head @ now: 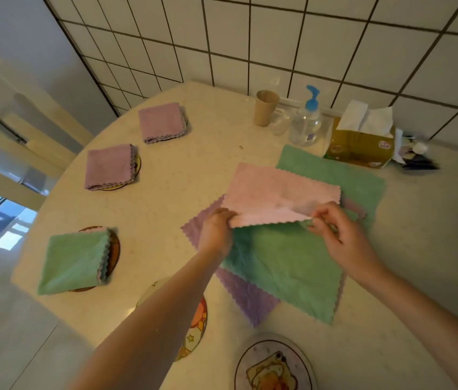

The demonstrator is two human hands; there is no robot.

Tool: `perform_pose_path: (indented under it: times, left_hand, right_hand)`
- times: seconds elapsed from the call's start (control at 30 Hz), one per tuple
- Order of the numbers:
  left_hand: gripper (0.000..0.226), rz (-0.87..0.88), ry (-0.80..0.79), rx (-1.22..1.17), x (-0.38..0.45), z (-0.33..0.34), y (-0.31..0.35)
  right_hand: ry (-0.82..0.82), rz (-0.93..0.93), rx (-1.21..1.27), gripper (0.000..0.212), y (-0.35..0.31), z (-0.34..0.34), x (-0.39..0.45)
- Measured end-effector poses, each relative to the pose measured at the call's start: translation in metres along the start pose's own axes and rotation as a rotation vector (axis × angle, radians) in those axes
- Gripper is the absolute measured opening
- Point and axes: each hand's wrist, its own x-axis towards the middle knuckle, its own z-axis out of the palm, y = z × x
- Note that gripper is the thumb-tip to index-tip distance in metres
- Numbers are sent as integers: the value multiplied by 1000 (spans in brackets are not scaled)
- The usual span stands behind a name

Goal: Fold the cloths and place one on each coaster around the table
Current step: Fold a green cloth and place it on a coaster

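Here, a pink cloth (pixel 281 192) is mid-fold on the round table (pixel 183 175).

Largest first: the table carries three folded cloths already on coasters along its left side, the far purple one (pixel 161 122), the nearer purple one (pixel 109 166) and a green one (pixel 74 261); bare coasters (pixel 270 364) wait at the near edge. A flat green cloth (pixel 287 268) lies over a purple cloth (pixel 246 296), probably a waiting stack serving as the folding spot. The left hand (pixel 216 232) and right hand (pixel 337 229) each pinch a near corner of the pink cloth, fingers curled tight on its edge, lifting it, likely to double it over.
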Motion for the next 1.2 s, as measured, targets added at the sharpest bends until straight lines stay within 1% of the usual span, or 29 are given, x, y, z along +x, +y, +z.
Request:
perform_pose_path:
  times: [0.07, 0.1, 0.2, 0.27, 0.33, 0.4, 0.47, 0.53, 0.57, 0.63, 0.7, 0.8, 0.87, 0.9, 0.93, 0.97, 1.03, 1.13, 1.2]
  left_hand:
    - [36, 15, 118, -67, 3, -26, -3]
    - [34, 63, 163, -82, 3, -39, -6]
    - [32, 297, 248, 15, -7, -79, -26]
    - [33, 420, 265, 109, -25, -103, -49]
    - [33, 474, 247, 187, -50, -120, -78]
    - [29, 485, 218, 229, -79, -127, -108]
    - [33, 505, 163, 248, -112, -129, -138]
    - [39, 529, 94, 278, -142, -124, -171]
    - [41, 545, 62, 297, -158, -122, -188]
    - [42, 588, -1, 339, -185, -113, -217]
    - [39, 601, -81, 416, -208, -111, -237]
    - [48, 568, -233, 403, -233, -111, -255]
    - [44, 528, -309, 335, -241, -113, -261]
    - [40, 458, -337, 272, -241, -117, -262]
    - [35, 361, -378, 205, -240, -122, -261]
    - [29, 270, -403, 150, -236, -128, -258]
    - [17, 136, -370, 20, -222, -138, -250]
    - [19, -28, -231, -160, -192, -144, -239]
    - [26, -122, -168, -226, -173, -145, -230]
  right_hand:
    - [58, -54, -79, 7, -7, 5, 0]
    - [101, -79, -87, 8, -12, 10, -1]
    - [186, -105, -39, 6, -33, 30, -10]
    - [159, -93, -28, 7, -45, 48, -23]
    - [79, -59, -66, 18, -51, 68, -38]
    - [-24, -17, -137, 23, -53, 88, -56]
    - [-103, -33, -233, 19, -55, 111, -77]
    - [-142, -94, -298, 18, -57, 135, -103]
    - [-166, -95, -311, 17, -58, 147, -119]
    - [-217, -26, -346, 14, -56, 163, -148]
    - [-298, 46, -410, 12, -55, 176, -178]
    - [-490, 3, -589, 19, -58, 186, -213]
    - [-576, 70, -592, 15, -63, 188, -226]
    - [-571, 119, -553, 10, -66, 189, -228]
    - [-554, 179, -500, 7, -69, 189, -227]
    - [-521, 235, -454, 9, -71, 188, -224]
    - [-382, 316, -388, 15, -71, 187, -212]
    - [-151, 380, -341, 8, -67, 182, -187]
    - [-73, 396, -334, 13, -65, 178, -166]
